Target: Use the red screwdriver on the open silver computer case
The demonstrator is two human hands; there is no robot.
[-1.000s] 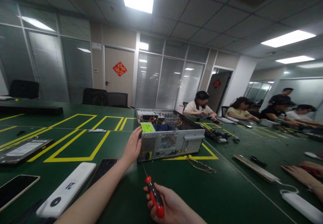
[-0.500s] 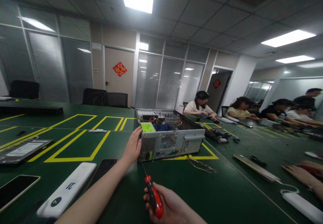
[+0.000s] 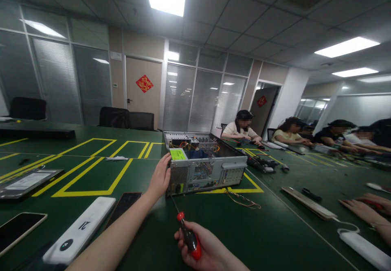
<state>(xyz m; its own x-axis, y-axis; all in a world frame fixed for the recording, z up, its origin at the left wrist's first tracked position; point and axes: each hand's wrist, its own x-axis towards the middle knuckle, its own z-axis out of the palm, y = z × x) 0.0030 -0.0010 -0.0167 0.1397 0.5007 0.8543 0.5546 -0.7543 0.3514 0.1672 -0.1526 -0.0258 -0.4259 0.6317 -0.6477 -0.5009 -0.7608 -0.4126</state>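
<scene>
An open metal computer case (image 3: pixel 210 173) lies on the green table (image 3: pixel 244 226), its back panel toward me and wires showing inside. My left hand (image 3: pixel 160 175) rests against the case's left side, fingers laid along the top edge by a bright green label (image 3: pixel 177 154). In my right hand (image 3: pixel 200 242) is a screwdriver (image 3: pixel 190 236) with a red and black handle, fingers wrapped round it. Its shaft points up and left to the lower left corner of the back panel. Whether the tip sits in a screw is too small to tell.
A white power bank (image 3: pixel 81 228), a dark phone (image 3: pixel 125 208) and a pale-edged phone (image 3: pixel 21 230) lie at the left, near a hard drive (image 3: pixel 30 183). Glasses (image 3: pixel 242 199) lie right of the case. A co-worker's hands (image 3: pixel 363 210) are at far right; several people sit beyond.
The screwdriver's handle has turned in my right hand and shifted slightly right. My left hand stays on the case. A person standing at the far right has moved.
</scene>
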